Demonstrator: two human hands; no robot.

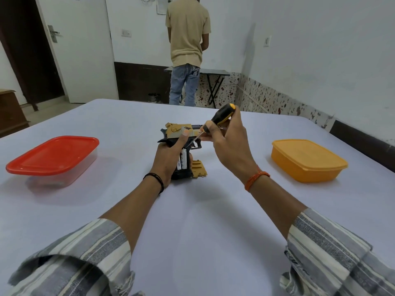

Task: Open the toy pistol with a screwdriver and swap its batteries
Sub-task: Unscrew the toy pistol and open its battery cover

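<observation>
Head view: left hand [168, 154] holds toy pistol [181, 133], cover [199, 168] off, batteries [182, 160] exposed; right hand [226, 142] grips screwdriver [218, 118]. Swap judged pending.

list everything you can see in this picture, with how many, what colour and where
toy pistol: one, gold and black, table centre, held upright
batteries: two, white, in open grip
cover: one, gold, beside grip
screwdriver: one, black and orange, tip at pistol
red box: one, red lid, clear base, left
orange box: one, right
table: one, pale cloth
person: one, beige shirt, jeans, standing behind
left hand: grips pistol
right hand: holds screwdriver
</observation>
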